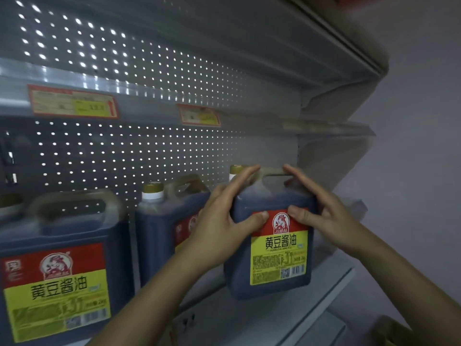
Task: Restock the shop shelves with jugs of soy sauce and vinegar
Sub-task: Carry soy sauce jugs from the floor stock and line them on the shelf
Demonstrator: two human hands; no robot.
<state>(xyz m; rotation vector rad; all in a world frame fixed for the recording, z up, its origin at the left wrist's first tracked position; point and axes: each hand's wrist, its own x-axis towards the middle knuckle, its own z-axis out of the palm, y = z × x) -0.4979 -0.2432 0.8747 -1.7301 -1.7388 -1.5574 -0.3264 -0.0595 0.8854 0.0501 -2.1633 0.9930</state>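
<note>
Overhead, grey pegboard shelf (324, 290), jugs (274, 255).

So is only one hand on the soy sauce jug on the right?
No, both the left hand and the right hand hold the right-hand soy sauce jug, one on each side.

A grey perforated back panel (149, 71) runs behind the racking, light showing through its holes. Two red and yellow price tags sit on an upper rail: a larger one (72, 104) at left, a smaller one (199, 115) further right, their print blurred. A plain pale wall (419, 121) stands at right
</note>
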